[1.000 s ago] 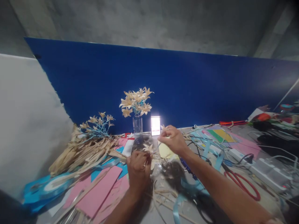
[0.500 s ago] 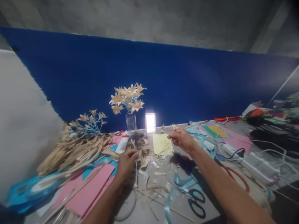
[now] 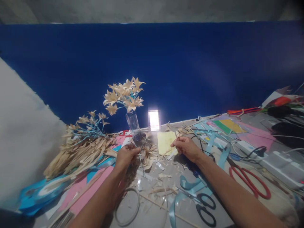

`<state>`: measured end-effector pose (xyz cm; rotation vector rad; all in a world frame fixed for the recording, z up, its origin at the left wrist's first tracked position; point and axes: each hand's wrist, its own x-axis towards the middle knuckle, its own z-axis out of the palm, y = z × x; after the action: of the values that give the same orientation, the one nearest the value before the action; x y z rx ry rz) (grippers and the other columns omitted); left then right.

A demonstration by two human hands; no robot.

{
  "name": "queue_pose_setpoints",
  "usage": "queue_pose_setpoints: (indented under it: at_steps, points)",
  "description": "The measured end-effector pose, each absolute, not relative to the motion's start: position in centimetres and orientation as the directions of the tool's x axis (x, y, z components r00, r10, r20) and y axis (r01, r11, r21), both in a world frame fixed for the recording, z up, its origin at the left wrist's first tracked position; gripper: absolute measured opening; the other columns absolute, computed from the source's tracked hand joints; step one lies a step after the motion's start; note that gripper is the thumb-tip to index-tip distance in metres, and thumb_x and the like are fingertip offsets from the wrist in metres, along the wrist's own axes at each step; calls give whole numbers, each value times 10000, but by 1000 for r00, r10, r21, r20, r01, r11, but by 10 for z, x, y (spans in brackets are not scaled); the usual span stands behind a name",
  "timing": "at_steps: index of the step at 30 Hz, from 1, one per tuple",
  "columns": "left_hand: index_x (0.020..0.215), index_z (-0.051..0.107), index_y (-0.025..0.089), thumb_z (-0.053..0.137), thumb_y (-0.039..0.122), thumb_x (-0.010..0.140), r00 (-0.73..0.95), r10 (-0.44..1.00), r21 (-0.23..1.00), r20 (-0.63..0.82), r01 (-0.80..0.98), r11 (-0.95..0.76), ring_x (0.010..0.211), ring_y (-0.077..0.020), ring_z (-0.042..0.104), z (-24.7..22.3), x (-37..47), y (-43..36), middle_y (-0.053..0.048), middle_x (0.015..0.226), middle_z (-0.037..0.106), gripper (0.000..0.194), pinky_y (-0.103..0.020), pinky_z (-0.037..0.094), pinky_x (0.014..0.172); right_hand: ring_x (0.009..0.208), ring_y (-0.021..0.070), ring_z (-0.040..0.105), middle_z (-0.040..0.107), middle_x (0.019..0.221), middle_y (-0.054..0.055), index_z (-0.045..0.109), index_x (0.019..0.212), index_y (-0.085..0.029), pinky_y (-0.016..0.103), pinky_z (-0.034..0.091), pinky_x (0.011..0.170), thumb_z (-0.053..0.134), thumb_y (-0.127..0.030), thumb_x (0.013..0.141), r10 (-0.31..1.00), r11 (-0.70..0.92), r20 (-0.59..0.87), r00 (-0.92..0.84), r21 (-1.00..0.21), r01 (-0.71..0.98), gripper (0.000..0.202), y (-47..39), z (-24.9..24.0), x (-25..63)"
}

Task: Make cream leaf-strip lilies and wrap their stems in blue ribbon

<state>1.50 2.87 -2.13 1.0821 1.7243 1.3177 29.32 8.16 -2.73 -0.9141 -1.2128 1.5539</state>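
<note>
My left hand is closed in a pinch on a thin pale-blue flower stem, above the scraps left of the middle. With its thumb and fingertips together, my right hand hovers at the right edge of a yellow paper square; what it pinches is too small to make out. Beyond the left hand, a clear glass vase holds a bunch of cream husk flowers. Black-handled scissors lie in front of my right forearm beside a light-blue ribbon.
Dried husks and blue-stemmed flowers are heaped at left, near pink paper and a blue ribbon roll. Red-handled scissors, a white power strip and cables lie at right. A blue panel stands behind.
My view has tipped downward and shifted. Both hands remain pinched; the stem at my left hand sits at a different angle. The right hand is slightly lower beside the yellow paper.
</note>
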Motion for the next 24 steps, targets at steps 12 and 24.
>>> queue_pose_setpoints:
  at_steps: [12, 24]
  points:
    - [766, 695, 220, 549, 462, 827, -166, 960, 851, 227, 514, -113, 649, -206, 611, 12, 51, -9, -38, 670, 685, 289, -310, 453, 644, 471, 69, 409, 673, 619, -1, 711, 658, -148, 221, 301, 470, 747, -297, 668, 949, 8, 46, -312, -993, -122, 153, 53, -16, 273]
    - [644, 640, 176, 610, 367, 807, -118, 992, 992, 35, 127, -19, 507, -116, 438, -18, 111, -31, 30, 517, 536, 253, -242, 335, 535, 438, 70, 365, 588, 496, -23, 617, 573, -164, 225, 241, 453, 793, -365, 618, 943, -158, -61, -328, -948, -277, 271, 38, -29, 249]
